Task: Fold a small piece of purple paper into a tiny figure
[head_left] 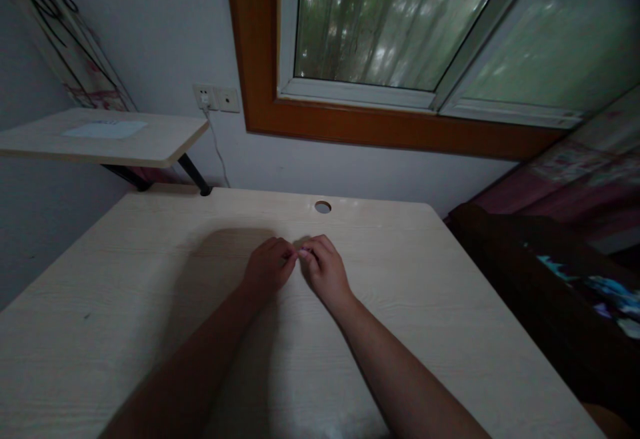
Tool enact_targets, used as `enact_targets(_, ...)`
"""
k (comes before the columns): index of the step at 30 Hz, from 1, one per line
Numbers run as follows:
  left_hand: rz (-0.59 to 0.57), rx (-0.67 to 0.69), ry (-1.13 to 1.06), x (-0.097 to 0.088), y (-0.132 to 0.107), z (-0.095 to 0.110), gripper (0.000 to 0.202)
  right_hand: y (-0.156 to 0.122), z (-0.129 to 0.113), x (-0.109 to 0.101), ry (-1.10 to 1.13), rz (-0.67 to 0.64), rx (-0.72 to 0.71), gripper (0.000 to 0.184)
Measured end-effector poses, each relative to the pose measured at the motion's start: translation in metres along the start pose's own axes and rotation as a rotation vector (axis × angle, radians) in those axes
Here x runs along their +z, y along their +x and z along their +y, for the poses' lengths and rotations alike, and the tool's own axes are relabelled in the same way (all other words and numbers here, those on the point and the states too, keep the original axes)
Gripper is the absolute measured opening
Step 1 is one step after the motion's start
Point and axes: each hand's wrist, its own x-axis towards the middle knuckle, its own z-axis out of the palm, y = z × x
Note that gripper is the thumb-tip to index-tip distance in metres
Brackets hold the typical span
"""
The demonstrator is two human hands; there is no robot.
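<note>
While both forearms reach up from the bottom edge of the frame, the left hand (270, 267) and the right hand (327, 269) meet tip to tip near the middle, above or on a pale wooden desk (430, 339). The left hand is narrow, its thumb and forefinger drawn together and pointing right. The right hand is narrow too, its fingers curled and its thumb turned toward the left hand. A tiny purplish bit (304, 249) shows at the right hand's fingertips, in the centre of the frame; it is too small and dim to name, and I cannot tell whether either hand grips it. A soft shadow spreads over the desk to the left of the left hand.

Just above the hands in the frame, a round hole (323, 207) opens near the desk's far edge. At the upper left, a raised shelf (165, 145) stands on black legs, with a sheet of paper (106, 129) lying on it. To the right of the shelf, a white cord (218, 149) hangs from a wall socket (205, 97). A window (370, 32) in a brown wooden frame (350, 125) fills the upper middle and right, and a flowered curtain (580, 159) hangs at the right edge.
</note>
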Motion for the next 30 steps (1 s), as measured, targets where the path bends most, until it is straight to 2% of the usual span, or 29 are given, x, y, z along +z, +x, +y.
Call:
enact_targets(10,0.011,0.026,0.019,0.0001,0.0000,-0.0015,0.012,-0.0003,-0.0027,0.0002,-0.019,0.002,0.008,0.012)
enact_targets(19,0.035,-0.023,-0.026,0.0024,0.0002,-0.0034,0.007,0.0006,-0.0011,0.0004,0.002,0.016,0.019,0.010)
enact_targets(30,0.025,-0.011,-0.023,0.0021,-0.0005,-0.0043,0.010,-0.0002,-0.0022,0.0005,0.000,0.011,0.020,0.010)
